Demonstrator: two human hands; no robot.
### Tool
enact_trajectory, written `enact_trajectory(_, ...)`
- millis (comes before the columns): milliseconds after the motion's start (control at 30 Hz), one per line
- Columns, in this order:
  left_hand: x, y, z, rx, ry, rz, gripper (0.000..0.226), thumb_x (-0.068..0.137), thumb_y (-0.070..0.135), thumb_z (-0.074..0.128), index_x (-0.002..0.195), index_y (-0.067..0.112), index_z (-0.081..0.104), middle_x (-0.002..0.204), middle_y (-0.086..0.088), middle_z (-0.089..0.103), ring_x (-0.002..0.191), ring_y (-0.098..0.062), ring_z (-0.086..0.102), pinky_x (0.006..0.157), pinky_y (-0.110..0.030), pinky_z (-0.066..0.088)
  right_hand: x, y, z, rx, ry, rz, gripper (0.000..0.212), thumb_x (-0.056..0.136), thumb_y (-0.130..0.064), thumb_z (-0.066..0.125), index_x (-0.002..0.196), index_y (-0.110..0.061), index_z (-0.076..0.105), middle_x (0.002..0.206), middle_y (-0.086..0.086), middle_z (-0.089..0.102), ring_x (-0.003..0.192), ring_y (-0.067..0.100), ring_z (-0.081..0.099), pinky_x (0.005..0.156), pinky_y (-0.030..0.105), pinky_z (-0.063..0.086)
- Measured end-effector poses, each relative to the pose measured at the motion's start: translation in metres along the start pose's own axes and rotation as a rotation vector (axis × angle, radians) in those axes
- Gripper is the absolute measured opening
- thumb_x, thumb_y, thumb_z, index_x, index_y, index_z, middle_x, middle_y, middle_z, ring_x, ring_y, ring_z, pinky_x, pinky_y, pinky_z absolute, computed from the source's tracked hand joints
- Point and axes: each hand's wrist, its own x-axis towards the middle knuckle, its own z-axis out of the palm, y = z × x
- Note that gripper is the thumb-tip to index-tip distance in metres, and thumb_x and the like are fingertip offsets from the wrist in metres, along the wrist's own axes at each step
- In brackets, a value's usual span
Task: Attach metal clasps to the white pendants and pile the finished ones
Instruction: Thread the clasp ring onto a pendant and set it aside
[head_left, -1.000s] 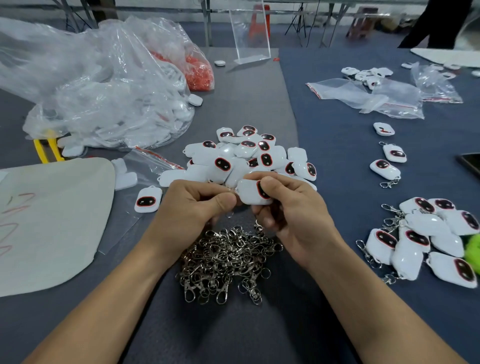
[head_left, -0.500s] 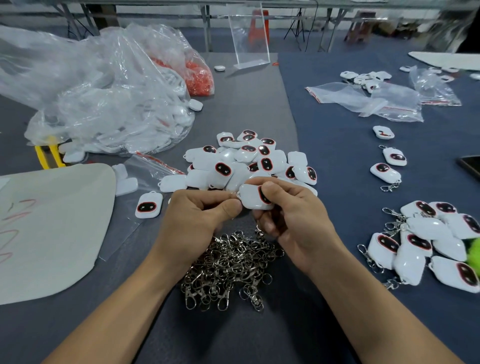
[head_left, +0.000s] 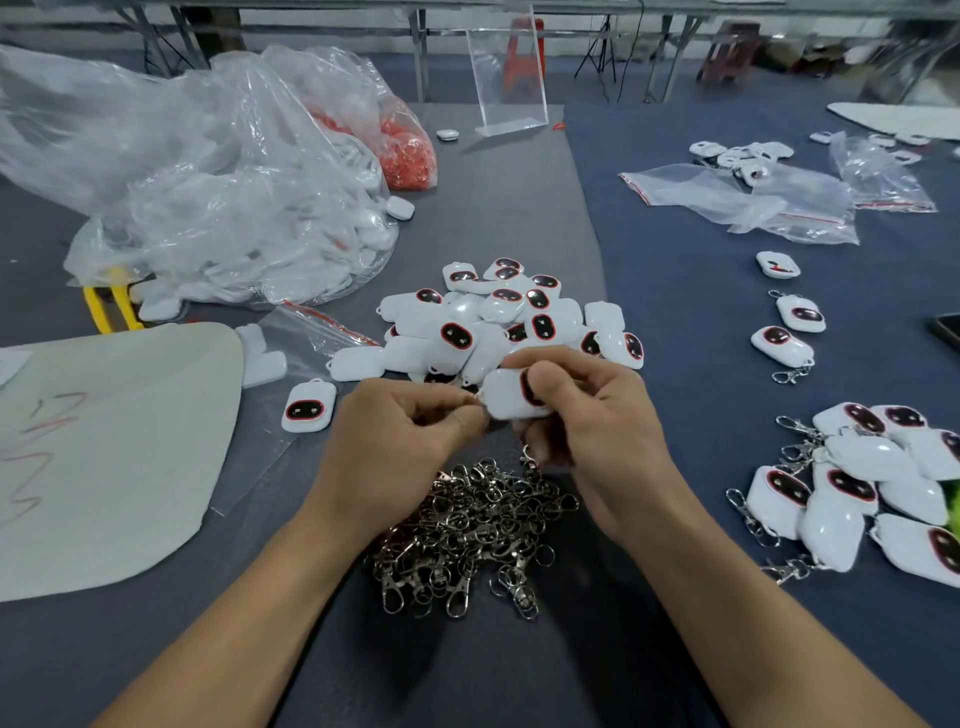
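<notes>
My right hand (head_left: 592, 431) grips a white pendant (head_left: 506, 396) with a black, red-rimmed oval, thumb over its face. My left hand (head_left: 395, 447) pinches at the pendant's left end with thumb and fingertips; the clasp there is hidden by the fingers. Below both hands lies a heap of metal clasps (head_left: 467, 535). Behind them sits a pile of bare white pendants (head_left: 498, 317). A pile of pendants with clasps attached (head_left: 862, 488) lies at the right.
A big clear plastic bag (head_left: 208, 182) of white parts and a red-filled bag (head_left: 405, 150) lie at the back left. A pale sheet (head_left: 104, 441) covers the left. Loose clasped pendants (head_left: 784, 345) and empty zip bags (head_left: 737, 200) lie at the right, a clear stand (head_left: 509, 78) behind.
Both hands have stayed together over the clasp heap with the same pendant; they shifted only slightly, and the view tilted a little.
</notes>
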Motion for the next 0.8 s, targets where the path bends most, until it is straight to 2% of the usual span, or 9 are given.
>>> enact_trajectory(67, 0.001, 0.004, 0.002, -0.301, -0.080, -0.143, 0.007, 0.082, 0.020, 0.079, 0.077, 0.024, 0.082, 0.050, 0.010, 0.059, 0.047, 0.002, 0.047, 0.052, -0.011, 0.037, -0.001, -0.003, -0.001, 0.116, -0.032, 0.089, 0.029, 0.103, -0.010, 0.053, 0.093, -0.020, 0.078, 0.061, 0.010, 0.061, 0.040, 0.014, 0.044, 0.043, 0.024, 0.028)
enact_trajectory(167, 0.001, 0.006, 0.002, -0.384, -0.131, -0.166, 0.011, 0.081, 0.027, 0.075, 0.078, 0.019, 0.082, 0.046, 0.003, 0.048, 0.045, -0.005, 0.037, 0.049, -0.015, 0.033, -0.002, -0.002, 0.001, 0.160, -0.051, 0.120, 0.029, 0.103, -0.010, 0.052, 0.093, -0.019, 0.078, 0.061, 0.012, 0.061, 0.039, 0.014, 0.043, 0.043, 0.025, 0.025)
enact_trajectory(267, -0.001, 0.002, -0.001, -0.126, -0.075, -0.020, 0.008, 0.084, 0.021, 0.078, 0.081, 0.026, 0.082, 0.054, 0.000, 0.064, 0.053, -0.006, 0.048, 0.051, -0.026, 0.041, -0.002, -0.002, 0.001, 0.084, -0.021, 0.049, 0.027, 0.102, -0.009, 0.054, 0.092, -0.016, 0.078, 0.065, 0.013, 0.059, 0.040, 0.014, 0.041, 0.044, 0.026, 0.027)
enact_trajectory(333, 0.001, 0.000, -0.002, 0.201, -0.063, 0.154, 0.016, 0.084, 0.025, 0.072, 0.072, 0.016, 0.077, 0.057, -0.001, 0.064, 0.056, -0.013, 0.051, 0.062, -0.035, 0.043, -0.003, 0.000, 0.002, 0.000, 0.013, -0.044, 0.027, 0.100, -0.005, 0.057, 0.087, -0.015, 0.078, 0.064, 0.006, 0.060, 0.041, 0.011, 0.041, 0.042, 0.023, 0.033)
enact_trajectory(433, 0.001, 0.002, 0.000, 0.632, -0.067, 0.352, 0.018, 0.077, 0.024, 0.066, 0.063, 0.015, 0.073, 0.054, 0.003, 0.061, 0.056, -0.020, 0.051, 0.075, -0.037, 0.039, -0.007, 0.003, 0.008, -0.198, 0.038, -0.179, 0.022, 0.096, -0.007, 0.064, 0.084, -0.019, 0.078, 0.056, -0.006, 0.060, 0.046, 0.007, 0.046, 0.045, 0.025, 0.043)
enact_trajectory(500, 0.000, 0.001, 0.003, 0.723, -0.058, 0.382, 0.017, 0.077, 0.024, 0.066, 0.063, 0.017, 0.074, 0.056, 0.001, 0.063, 0.056, -0.023, 0.053, 0.076, -0.035, 0.036, -0.009, 0.005, 0.011, -0.297, 0.029, -0.222, 0.016, 0.092, -0.015, 0.065, 0.085, -0.022, 0.077, 0.058, -0.005, 0.062, 0.049, 0.014, 0.049, 0.050, 0.032, 0.048)
enact_trajectory(633, 0.000, 0.000, 0.005, 0.546, 0.054, 0.268, 0.021, 0.080, 0.031, 0.069, 0.065, 0.017, 0.071, 0.054, 0.009, 0.056, 0.059, -0.013, 0.046, 0.074, -0.031, 0.035, -0.004, 0.003, 0.008, -0.149, 0.032, -0.134, 0.022, 0.098, -0.008, 0.061, 0.090, -0.021, 0.076, 0.060, -0.002, 0.062, 0.040, 0.009, 0.044, 0.041, 0.021, 0.037)
enact_trajectory(733, 0.000, 0.000, 0.008, 0.192, 0.124, 0.117, 0.012, 0.076, 0.027, 0.083, 0.068, 0.033, 0.076, 0.050, 0.006, 0.056, 0.050, -0.004, 0.043, 0.054, -0.022, 0.036, -0.001, -0.003, 0.000, -0.085, 0.049, -0.064, 0.020, 0.096, -0.007, 0.062, 0.092, -0.023, 0.074, 0.061, 0.012, 0.063, 0.038, 0.015, 0.044, 0.039, 0.024, 0.038)
enact_trajectory(800, -0.001, -0.001, 0.009, 0.000, 0.166, 0.048, 0.025, 0.075, 0.020, 0.087, 0.069, 0.042, 0.076, 0.050, 0.008, 0.058, 0.047, 0.000, 0.042, 0.048, -0.013, 0.033, 0.001, -0.006, -0.008, -0.078, 0.058, -0.037, 0.016, 0.092, -0.007, 0.066, 0.085, -0.022, 0.067, 0.062, 0.016, 0.066, 0.037, 0.017, 0.044, 0.038, 0.023, 0.037)
